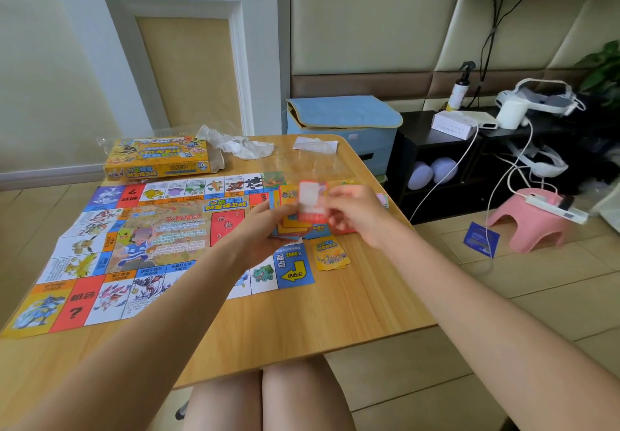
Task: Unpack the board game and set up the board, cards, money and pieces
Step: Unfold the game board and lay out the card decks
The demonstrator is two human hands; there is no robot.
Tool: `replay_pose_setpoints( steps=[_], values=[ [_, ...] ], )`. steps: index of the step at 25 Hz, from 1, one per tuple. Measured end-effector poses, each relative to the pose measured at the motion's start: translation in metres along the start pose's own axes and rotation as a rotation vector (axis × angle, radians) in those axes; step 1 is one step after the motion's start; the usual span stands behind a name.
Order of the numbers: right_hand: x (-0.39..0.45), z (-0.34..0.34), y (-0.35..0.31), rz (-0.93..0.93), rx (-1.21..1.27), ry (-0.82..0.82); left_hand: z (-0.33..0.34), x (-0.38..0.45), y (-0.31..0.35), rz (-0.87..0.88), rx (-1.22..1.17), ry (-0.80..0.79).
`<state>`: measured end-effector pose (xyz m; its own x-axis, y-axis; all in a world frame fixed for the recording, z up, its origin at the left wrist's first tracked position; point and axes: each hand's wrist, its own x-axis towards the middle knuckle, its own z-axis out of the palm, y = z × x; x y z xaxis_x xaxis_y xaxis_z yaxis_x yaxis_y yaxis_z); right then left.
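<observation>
The paper game board [134, 246] lies unfolded on the wooden table [302, 323]. Above its right edge my left hand [268, 229] and my right hand [355, 212] together hold a small stack of red and orange cards [310, 205], blurred by motion. More loose cards [292, 229] lie under my hands. A separate yellow card pile [332, 255] sits on the table just right of the blue start square. The yellow game box [157, 158] lies at the table's far left edge.
Crumpled clear plastic wrap [238, 143] and a flat clear bag [315, 145] lie at the table's far side. A blue storage box [342, 128], a black shelf [453, 162] with cables and a pink stool [533, 219] stand to the right on the floor.
</observation>
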<state>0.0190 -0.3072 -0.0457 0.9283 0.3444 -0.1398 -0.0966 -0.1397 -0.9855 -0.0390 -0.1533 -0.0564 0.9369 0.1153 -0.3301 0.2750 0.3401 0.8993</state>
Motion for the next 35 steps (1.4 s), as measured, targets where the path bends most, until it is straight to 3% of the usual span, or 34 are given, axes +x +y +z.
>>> replay_pose_setpoints(
  steps=[3, 5, 11, 16, 21, 22, 24, 26, 27, 31, 35],
  values=[
    [0.002, -0.022, -0.005, -0.044, 0.4, 0.061, -0.001, -0.002, 0.004, -0.008, -0.03, 0.016],
    [0.004, -0.03, 0.001, -0.006, 0.408, 0.064, -0.005, -0.001, 0.003, -0.017, -0.052, 0.035],
    [0.014, -0.023, 0.036, -0.058, -0.42, 0.244, 0.0, 0.004, -0.001, -0.051, 0.0, 0.058],
    [0.018, -0.025, 0.047, -0.225, -0.713, 0.284, 0.004, 0.008, -0.004, -0.076, 0.018, 0.067],
    [0.017, -0.02, 0.054, -0.274, -1.059, 0.262, 0.002, 0.012, -0.011, -0.089, 0.045, 0.056],
    [0.016, -0.017, 0.05, -0.303, -1.011, 0.29, 0.001, 0.013, -0.012, -0.088, 0.043, 0.072],
    [0.014, -0.009, 0.038, -0.269, -0.681, 0.264, 0.001, 0.014, -0.014, -0.083, 0.054, 0.111],
    [0.01, 0.0, 0.025, -0.101, -0.275, 0.069, 0.006, 0.013, -0.015, -0.078, 0.08, 0.128],
    [0.007, 0.003, 0.022, -0.033, -0.188, 0.019, 0.009, 0.011, -0.014, -0.074, 0.086, 0.112],
    [0.006, 0.002, 0.017, 0.028, -0.089, 0.04, 0.01, 0.003, -0.007, -0.065, -0.005, 0.004],
    [0.002, -0.013, 0.01, 0.091, -0.132, 0.065, -0.004, 0.0, -0.004, -0.06, -0.019, 0.086]
  ],
)
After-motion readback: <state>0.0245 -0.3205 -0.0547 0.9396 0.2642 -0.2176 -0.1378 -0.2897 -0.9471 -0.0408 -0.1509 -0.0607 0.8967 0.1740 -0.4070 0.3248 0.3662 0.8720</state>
